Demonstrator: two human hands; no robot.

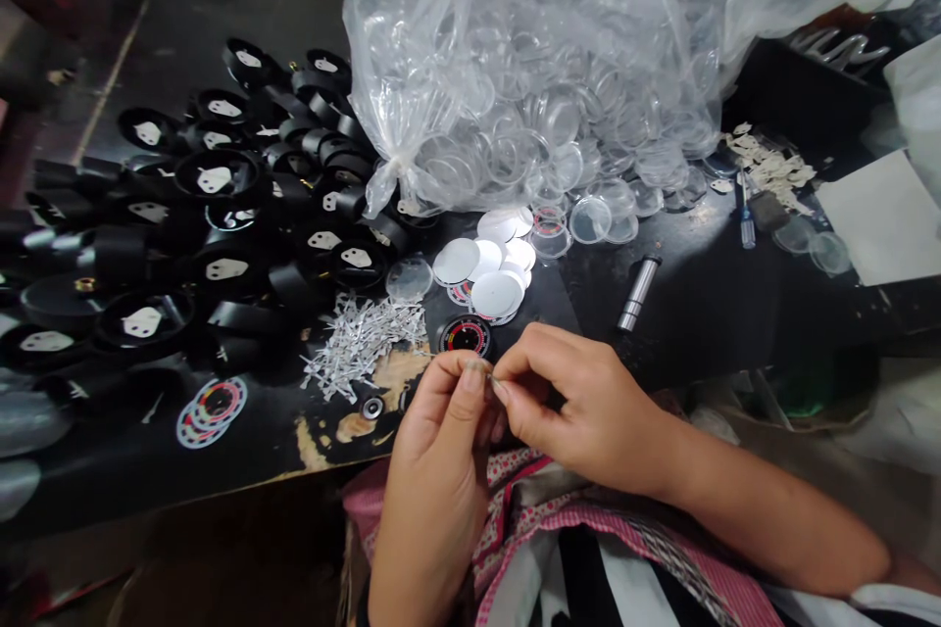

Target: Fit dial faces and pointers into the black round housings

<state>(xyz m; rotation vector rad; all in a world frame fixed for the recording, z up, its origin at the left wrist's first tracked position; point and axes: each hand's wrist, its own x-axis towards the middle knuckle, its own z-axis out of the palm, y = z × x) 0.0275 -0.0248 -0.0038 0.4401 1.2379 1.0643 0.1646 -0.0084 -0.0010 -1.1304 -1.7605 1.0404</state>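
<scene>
My left hand (439,431) and my right hand (580,407) meet just above the table's front edge. Both pinch their fingertips together on a very small thin piece that I cannot make out. Right behind the fingers a round printed dial (466,336) lies flat on the black table (706,313). A heap of small white needle-like pieces (364,343) lies to the left of the dial. A small metal ring (372,408) lies near my left thumb.
Several black round housings (213,216) crowd the left side. A big clear bag of transparent discs (544,69) fills the back middle. White round discs (489,265), a metal cylinder (638,294), stacked dials (213,409) and white scraps (768,167) lie around.
</scene>
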